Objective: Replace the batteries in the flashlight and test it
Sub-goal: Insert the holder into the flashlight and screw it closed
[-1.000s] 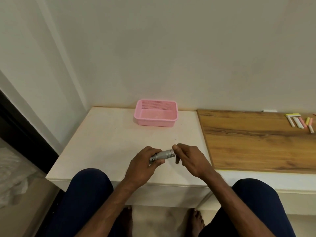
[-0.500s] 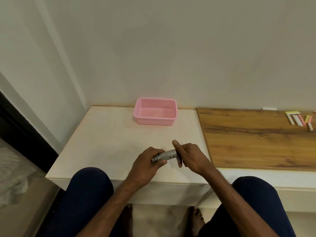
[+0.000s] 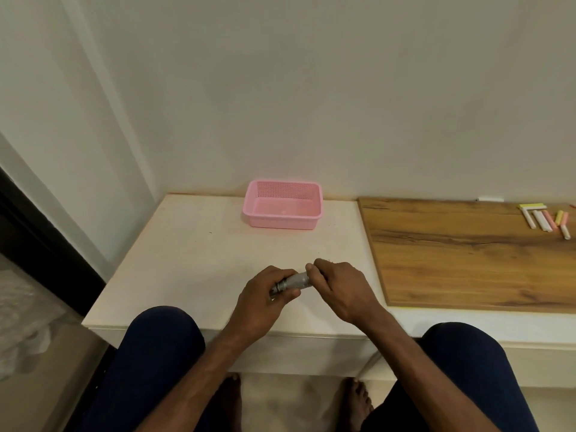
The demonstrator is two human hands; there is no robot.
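Observation:
A small silver flashlight [image 3: 294, 282] lies nearly level between both hands, just above the front part of the white table [image 3: 193, 254]. My left hand [image 3: 265, 302] wraps its left end, where ridged rings show. My right hand [image 3: 338, 289] closes over its right end, hiding that tip. No loose batteries are visible.
A pink perforated basket [image 3: 282, 208] stands at the back of the white table, against the wall. To the right lies a wooden board [image 3: 467, 254] with several pastel chalk-like sticks [image 3: 547, 221] at its far right. My knees sit below the table's front edge.
Both hands stay on the flashlight. My right hand's fingers have shifted around the right end, with the index finger curling down onto it.

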